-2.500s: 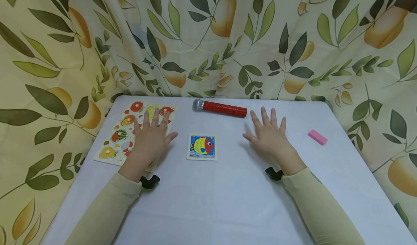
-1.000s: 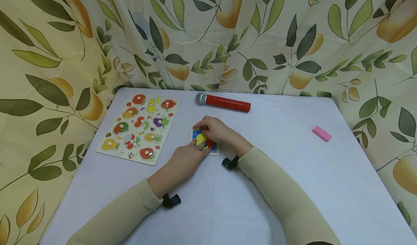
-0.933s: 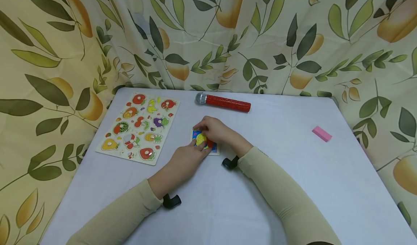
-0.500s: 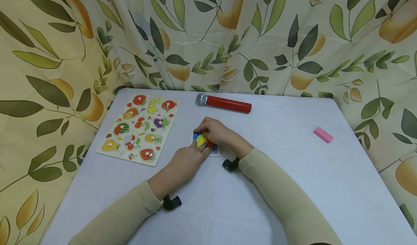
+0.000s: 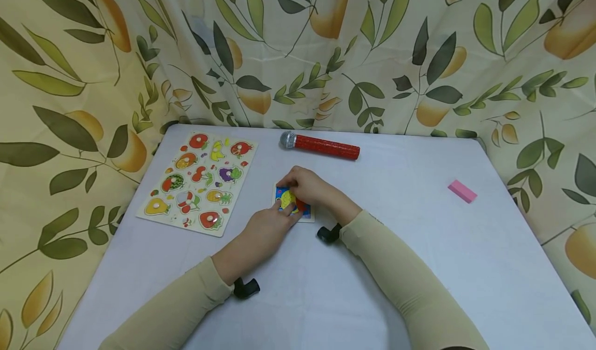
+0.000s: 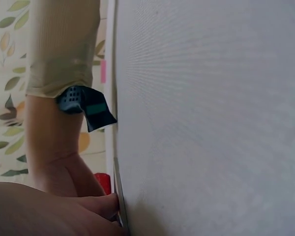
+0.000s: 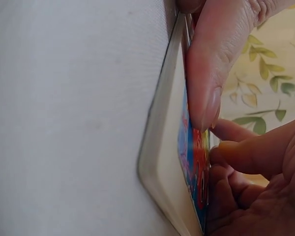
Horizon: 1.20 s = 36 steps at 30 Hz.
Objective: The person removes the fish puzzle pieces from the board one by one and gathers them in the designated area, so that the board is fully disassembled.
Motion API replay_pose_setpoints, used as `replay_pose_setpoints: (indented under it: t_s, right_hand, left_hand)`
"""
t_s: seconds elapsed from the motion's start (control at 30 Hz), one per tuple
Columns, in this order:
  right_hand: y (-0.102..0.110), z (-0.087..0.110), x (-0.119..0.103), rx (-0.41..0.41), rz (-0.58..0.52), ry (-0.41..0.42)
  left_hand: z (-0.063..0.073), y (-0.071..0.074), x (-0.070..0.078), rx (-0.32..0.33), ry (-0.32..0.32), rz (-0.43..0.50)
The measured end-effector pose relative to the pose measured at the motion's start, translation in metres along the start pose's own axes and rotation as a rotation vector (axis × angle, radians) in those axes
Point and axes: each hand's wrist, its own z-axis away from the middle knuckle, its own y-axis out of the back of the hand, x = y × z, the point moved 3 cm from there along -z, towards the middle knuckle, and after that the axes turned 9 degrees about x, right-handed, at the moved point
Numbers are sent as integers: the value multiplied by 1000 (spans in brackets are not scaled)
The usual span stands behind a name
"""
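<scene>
A small square jigsaw puzzle with a yellow and red fish on blue lies flat on the table, partly covered by both hands. Stretched fingers of my left hand press its face from the near left side. My right hand is over its far right part, fingers curled. In the right wrist view, the fingertips and thumb of the right hand close together at the puzzle's printed face, while a straight finger of the left hand presses on it. Whatever lies between the right fingertips is hidden.
A board of fruit pieces lies to the left. Behind the puzzle is a red microphone with a silver head. A pink block sits at the right. Patterned cloth hangs behind the white table.
Both hands were spread flat on either side of the puzzle 2.5 seconds ago, then came together onto it. Over the last second they have hardly moved.
</scene>
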Motion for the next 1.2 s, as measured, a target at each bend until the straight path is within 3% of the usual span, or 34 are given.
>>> replay_pose_setpoints:
  t_s: [0.2, 0.63, 1.2]
  right_hand:
    - [-1, -1, 1, 0, -8, -8]
    - [-7, 1, 0, 34, 43, 53]
    - [-9, 0, 2, 55, -5, 17]
  left_hand:
    - [0, 2, 0, -21, 13, 2]
    - [0, 2, 0, 23, 0, -12]
    - [2, 4, 1, 27, 8, 2]
